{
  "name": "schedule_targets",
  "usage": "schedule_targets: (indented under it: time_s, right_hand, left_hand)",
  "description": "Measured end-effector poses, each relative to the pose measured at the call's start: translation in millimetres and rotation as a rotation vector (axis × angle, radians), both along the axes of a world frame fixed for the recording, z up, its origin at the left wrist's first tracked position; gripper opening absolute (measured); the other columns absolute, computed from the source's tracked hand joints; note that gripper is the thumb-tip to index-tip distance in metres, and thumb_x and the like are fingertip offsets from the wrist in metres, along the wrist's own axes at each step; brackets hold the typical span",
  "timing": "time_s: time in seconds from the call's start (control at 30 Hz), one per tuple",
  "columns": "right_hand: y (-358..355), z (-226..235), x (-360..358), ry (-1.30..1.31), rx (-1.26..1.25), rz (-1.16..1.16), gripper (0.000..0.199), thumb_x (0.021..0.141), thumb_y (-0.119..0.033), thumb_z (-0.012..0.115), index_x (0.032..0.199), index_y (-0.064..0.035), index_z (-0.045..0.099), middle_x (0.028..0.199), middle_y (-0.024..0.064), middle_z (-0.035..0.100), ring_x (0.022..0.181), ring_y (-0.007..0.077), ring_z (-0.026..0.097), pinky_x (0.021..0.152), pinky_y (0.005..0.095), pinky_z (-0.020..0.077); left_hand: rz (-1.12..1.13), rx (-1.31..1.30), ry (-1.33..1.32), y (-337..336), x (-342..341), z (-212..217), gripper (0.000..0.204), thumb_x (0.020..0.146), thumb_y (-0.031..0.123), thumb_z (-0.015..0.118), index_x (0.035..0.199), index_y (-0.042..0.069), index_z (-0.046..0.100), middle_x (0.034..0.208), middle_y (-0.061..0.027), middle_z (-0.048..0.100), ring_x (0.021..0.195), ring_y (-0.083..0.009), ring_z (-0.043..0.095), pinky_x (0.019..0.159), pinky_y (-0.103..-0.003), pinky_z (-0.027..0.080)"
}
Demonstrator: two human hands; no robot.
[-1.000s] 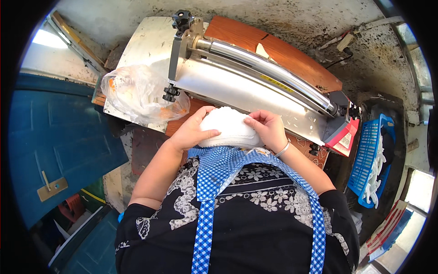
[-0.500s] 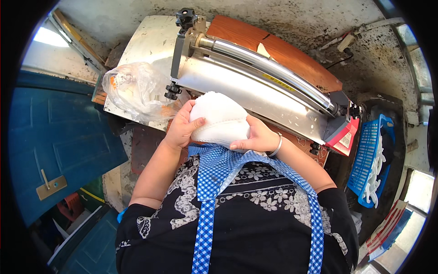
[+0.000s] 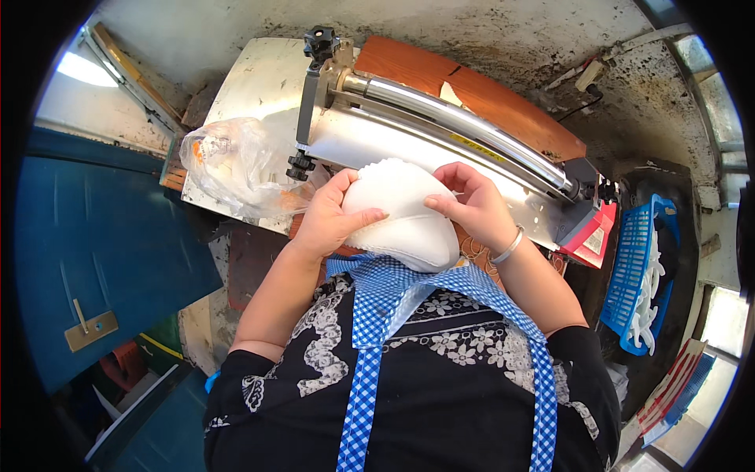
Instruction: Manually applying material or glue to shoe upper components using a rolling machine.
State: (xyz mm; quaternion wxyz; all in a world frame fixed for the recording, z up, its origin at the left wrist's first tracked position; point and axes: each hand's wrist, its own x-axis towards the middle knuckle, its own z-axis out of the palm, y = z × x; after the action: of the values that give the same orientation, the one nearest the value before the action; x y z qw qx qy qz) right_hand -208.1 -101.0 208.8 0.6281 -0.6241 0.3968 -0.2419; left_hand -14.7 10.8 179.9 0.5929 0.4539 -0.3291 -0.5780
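Clearly, the left hand (image 3: 326,219) and right hand (image 3: 481,211) are gripping white padding (image 3: 401,200) (domed, jagged-edged) by the table's (image 3: 258,82) near edge, before the roller machine (image 3: 464,119).

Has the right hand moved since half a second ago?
Yes: the right hand has moved forward, nearer the machine's metal roller.

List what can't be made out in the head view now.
All in the head view:
Left fingers: tips hidden behind the white pad.
Pad's far side: faces away.
Bag: contents unclear through crumpled plastic.
White pieces in the basket: too small to identify.
Blue door: left edge lost in the dark rim.
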Motion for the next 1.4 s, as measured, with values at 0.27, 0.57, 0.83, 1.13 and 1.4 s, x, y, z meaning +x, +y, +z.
schedule_targets:
  time_s: [0.27,0.57,0.83,1.13,1.4]
  right_hand:
    - [-16,-14,-8,0.346,-0.303,-0.078,0.031,0.077,-0.016,0.067,0.1,0.0,0.055,0.075,0.005,0.061,0.057,0.0118,0.057,0.053,0.024,0.0459]
    - [-118,-3,32,0.748,-0.745,0.104,0.024,0.074,-0.018,0.063,0.091,-0.0013,0.058,0.082,0.0159,0.059,0.079,0.0302,0.056,0.071,0.0365,0.0446]
    - [-99,28,18,0.2,-1.194,0.093,0.007,0.07,-0.009,0.059,0.077,-0.0055,0.059,0.073,0.0082,0.056,0.07,0.0234,0.054,0.062,0.0317,0.0449]
    - [-57,-5,-20,0.383,-1.393,0.167,0.026,0.067,-0.011,0.066,0.09,-0.0026,0.057,0.076,0.0035,0.053,0.071,0.0168,0.053,0.062,0.0275,0.0444]
    - [-21,-17,4,0.001,0.245,0.106,0.034,0.073,-0.017,0.071,0.097,0.0014,0.057,0.084,0.0064,0.063,0.075,0.0108,0.059,0.066,0.025,0.0482]
  left_hand:
    - [-0.012,0.21,0.086,-21,-9,-16,0.025,0.084,0.008,0.057,0.104,-0.008,0.052,0.091,-0.0106,0.061,0.077,-0.0135,0.06,0.066,-0.024,0.049]
    - [0.026,0.34,-0.416,-82,-14,-17,0.028,0.082,0.018,0.061,0.099,-0.004,0.054,0.085,-0.0131,0.061,0.069,-0.0137,0.058,0.059,-0.028,0.047]
    - [-0.038,0.15,-0.072,-31,23,-5,0.039,0.076,0.002,0.064,0.109,-0.003,0.045,0.091,-0.0103,0.061,0.079,-0.0117,0.056,0.068,-0.023,0.046]
    - [0.099,0.135,-0.034,-8,45,-16,0.016,0.083,0.003,0.057,0.097,-0.002,0.052,0.087,-0.0055,0.061,0.075,-0.0064,0.056,0.067,-0.02,0.045]
    - [0.106,-0.038,-0.123,-33,-4,-6,0.02,0.087,0.01,0.054,0.104,0.0,0.054,0.092,-0.0009,0.06,0.083,-0.0066,0.053,0.073,-0.021,0.044]
